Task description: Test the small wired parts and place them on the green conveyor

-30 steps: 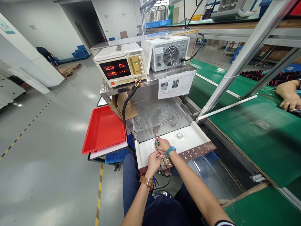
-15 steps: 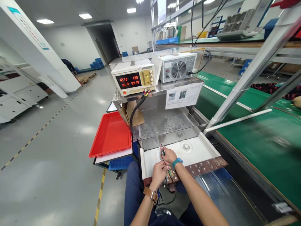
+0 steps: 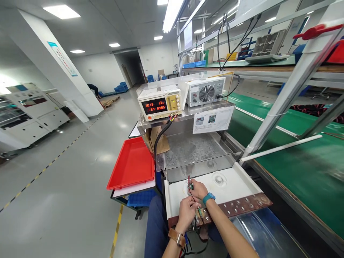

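My right hand point(image 3: 199, 189) pinches a small green circuit board point(image 3: 191, 186) over the left round fitting of the white tray point(image 3: 176, 193); its fingers cover most of the board. A thin red wire point(image 3: 189, 178) loops up from the board and back down to my left hand point(image 3: 188, 210). That hand is closed, with thumb and forefinger on the wire's lower end. Just beside its fingertips, a green clip point(image 3: 200, 213) on a black lead stands at the brown strip point(image 3: 233, 208) with metal studs along the tray's front edge.
A power supply point(image 3: 160, 104) with lit red digits stands on the metal shelf ahead, beside a grey unit with a fan point(image 3: 206, 93). On the left, a red tray point(image 3: 131, 163) rests on a cart. A slanted metal post point(image 3: 285, 89) and green bench point(image 3: 295, 157) border the right.
The view has tilted up, so everything sits lower in the picture. Some digits on the power supply differ. Both hands keep nearly the same grip and place over the white tray.
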{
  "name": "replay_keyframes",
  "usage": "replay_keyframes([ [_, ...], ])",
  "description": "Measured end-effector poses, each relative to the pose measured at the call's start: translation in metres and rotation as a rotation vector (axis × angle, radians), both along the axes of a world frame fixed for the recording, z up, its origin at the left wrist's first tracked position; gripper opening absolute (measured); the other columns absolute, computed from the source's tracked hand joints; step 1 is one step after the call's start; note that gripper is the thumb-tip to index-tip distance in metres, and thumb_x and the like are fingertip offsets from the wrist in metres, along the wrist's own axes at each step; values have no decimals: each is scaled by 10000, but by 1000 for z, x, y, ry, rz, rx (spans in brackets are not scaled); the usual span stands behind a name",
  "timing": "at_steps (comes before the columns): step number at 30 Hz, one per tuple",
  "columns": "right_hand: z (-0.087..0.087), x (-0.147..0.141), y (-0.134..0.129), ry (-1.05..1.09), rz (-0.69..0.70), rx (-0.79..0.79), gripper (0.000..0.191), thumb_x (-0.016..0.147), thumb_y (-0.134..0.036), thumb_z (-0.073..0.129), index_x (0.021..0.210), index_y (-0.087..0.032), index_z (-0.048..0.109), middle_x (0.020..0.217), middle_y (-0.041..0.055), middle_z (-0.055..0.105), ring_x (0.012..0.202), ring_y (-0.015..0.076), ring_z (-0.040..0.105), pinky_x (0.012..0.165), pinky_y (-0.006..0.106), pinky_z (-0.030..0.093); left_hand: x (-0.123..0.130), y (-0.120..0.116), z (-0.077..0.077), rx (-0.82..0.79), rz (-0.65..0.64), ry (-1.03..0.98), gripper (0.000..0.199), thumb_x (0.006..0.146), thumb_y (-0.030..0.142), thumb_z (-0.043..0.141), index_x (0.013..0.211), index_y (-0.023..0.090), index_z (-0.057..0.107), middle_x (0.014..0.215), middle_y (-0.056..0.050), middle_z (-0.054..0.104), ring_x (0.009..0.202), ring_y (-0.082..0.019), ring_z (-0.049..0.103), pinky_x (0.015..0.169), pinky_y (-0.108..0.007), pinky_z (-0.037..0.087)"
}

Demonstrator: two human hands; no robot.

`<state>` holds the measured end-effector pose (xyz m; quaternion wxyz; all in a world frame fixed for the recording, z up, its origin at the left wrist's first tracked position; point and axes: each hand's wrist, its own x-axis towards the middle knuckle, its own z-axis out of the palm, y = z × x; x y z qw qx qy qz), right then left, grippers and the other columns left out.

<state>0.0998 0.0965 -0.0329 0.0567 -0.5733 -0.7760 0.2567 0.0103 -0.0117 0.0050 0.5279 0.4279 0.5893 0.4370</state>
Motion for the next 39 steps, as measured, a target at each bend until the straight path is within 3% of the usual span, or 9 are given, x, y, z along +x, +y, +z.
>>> replay_keyframes([
  [11, 5, -4, 2, 80, -102, 53, 290, 699, -337, 665, 956, -207, 624, 886, 62, 698, 831, 227, 636, 659, 270, 354, -5, 5, -8, 81, -5, 110, 258, 731, 394, 591, 826, 161, 647, 792, -105, 752, 798, -257, 697, 768, -351, 510],
  [13, 12, -4, 2, 223, -209, 98, 242, 688, -335, 662, 884, -204, 611, 778, 28, 669, 751, 197, 611, 630, 256, 343, -8, 7, -12, 85, 10, 128, 348, 723, 485, 607, 837, 160, 653, 802, -120, 753, 818, -278, 698, 794, -379, 516],
  [17, 34, 21, 7, 734, -591, 180, 234, 700, -397, 659, 764, -204, 544, 576, -50, 526, 556, 124, 486, 543, 225, 323, -13, 12, -19, 38, -4, 172, 547, 670, 654, 614, 872, 149, 669, 828, -145, 755, 874, -312, 698, 818, -405, 523],
  [20, 58, 80, 11, 1068, -781, 242, 322, 692, -482, 666, 790, -206, 532, 543, -63, 501, 479, 110, 427, 480, 223, 322, -14, 15, -20, -4, 1, 157, 657, 594, 733, 631, 882, 145, 674, 855, -155, 758, 877, -320, 704, 811, -410, 541],
  [23, 82, 174, 8, 1162, -984, 386, 401, 718, -570, 629, 854, -201, 551, 598, -28, 577, 448, 112, 435, 438, 230, 331, -13, 17, -20, -32, 1, 143, 685, 568, 744, 641, 909, 150, 672, 883, -151, 761, 892, -324, 708, 792, -414, 556],
  [27, 89, 320, -4, 795, -1394, 631, 472, 714, -615, 627, 889, -178, 592, 739, 74, 668, 603, 189, 576, 526, 281, 432, -14, 24, -25, -79, -27, 151, 665, 549, 722, 649, 905, 161, 667, 873, -145, 765, 924, -349, 706, 846, -461, 548],
  [31, 65, 431, -15, 318, -1673, 604, 412, 641, -530, 717, 837, -179, 630, 854, 153, 690, 824, 295, 638, 694, 357, 487, -19, 33, -38, -153, -69, 161, 612, 498, 668, 678, 869, 181, 659, 863, -142, 768, 977, -375, 694, 887, -481, 541],
  [35, 43, 480, -6, 255, -1652, 592, 492, 719, -487, 660, 1074, -149, 628, 966, 153, 695, 912, 296, 635, 803, 384, 485, -24, 40, -43, -215, -122, 210, 531, 571, 626, 630, 885, 199, 651, 910, -130, 769, 1023, -358, 684, 873, -445, 558],
  [39, 38, 489, 10, 282, -1522, 667, 709, 793, -435, 587, 1391, -99, 408, 1155, 159, 653, 1033, 281, 596, 866, 364, 462, -23, 42, -36, -275, -154, 233, 535, 573, 615, 611, 903, 195, 641, 974, -145, 762, 1060, -357, 670, 912, -442, 540],
])
